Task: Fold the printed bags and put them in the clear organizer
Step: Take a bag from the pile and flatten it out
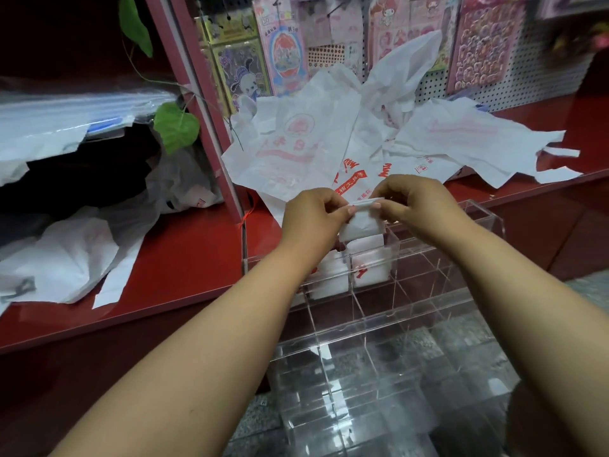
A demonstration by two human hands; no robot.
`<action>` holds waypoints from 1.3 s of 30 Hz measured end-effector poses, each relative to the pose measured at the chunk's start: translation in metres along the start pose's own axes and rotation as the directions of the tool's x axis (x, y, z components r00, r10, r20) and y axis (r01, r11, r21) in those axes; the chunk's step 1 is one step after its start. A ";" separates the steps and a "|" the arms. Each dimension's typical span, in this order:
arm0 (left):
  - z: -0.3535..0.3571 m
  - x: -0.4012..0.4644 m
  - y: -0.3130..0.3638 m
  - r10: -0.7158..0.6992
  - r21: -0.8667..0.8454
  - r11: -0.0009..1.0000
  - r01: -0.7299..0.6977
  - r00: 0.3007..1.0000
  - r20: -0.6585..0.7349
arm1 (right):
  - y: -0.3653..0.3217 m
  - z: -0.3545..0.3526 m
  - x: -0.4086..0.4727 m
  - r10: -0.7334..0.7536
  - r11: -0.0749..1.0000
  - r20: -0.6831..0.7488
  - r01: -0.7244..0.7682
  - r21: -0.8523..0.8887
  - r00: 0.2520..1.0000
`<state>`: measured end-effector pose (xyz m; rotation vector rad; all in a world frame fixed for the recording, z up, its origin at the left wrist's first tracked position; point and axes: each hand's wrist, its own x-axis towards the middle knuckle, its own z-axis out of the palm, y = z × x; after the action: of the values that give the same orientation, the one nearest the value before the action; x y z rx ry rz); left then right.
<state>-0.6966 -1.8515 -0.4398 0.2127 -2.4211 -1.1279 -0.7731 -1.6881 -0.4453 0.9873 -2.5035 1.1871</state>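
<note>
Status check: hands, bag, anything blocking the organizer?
Left hand, right hand both pinching folded white printed bag. Above clear acrylic organizer, far cells hold folded bags. Nothing blocking.

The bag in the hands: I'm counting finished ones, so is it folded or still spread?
Folded. The bag is a small compact packet pinched by the left hand and right hand above the clear organizer.

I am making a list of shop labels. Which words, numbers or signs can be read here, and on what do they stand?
Nothing reads with certainty.
Unfolded bags: red Chinese print and a round emblem, blurred, seen from behind or at an angle.
Folded bag pinched by the left hand and right hand: no print visible.
Sticker packs: small text, unreadable.
</note>
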 end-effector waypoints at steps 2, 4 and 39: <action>0.010 0.003 -0.004 -0.007 0.015 1.000 0.006 0.999 0.033 | 0.012 0.002 0.003 0.005 0.999 0.003 -0.005 -0.049 1.000; 0.019 0.007 -0.010 -0.006 0.064 0.998 0.003 0.999 0.048 | 0.023 0.006 0.004 0.016 0.998 0.012 -0.015 -0.068 1.000; 0.032 -0.006 -0.041 -0.074 0.028 0.997 0.071 0.989 0.130 | 0.020 0.033 0.013 0.343 0.927 0.120 -0.316 -0.203 0.931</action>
<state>-0.7080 -1.8542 -0.4908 0.2430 -2.5616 -1.1804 -0.7929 -1.7094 -0.4736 0.6496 -2.9274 0.9690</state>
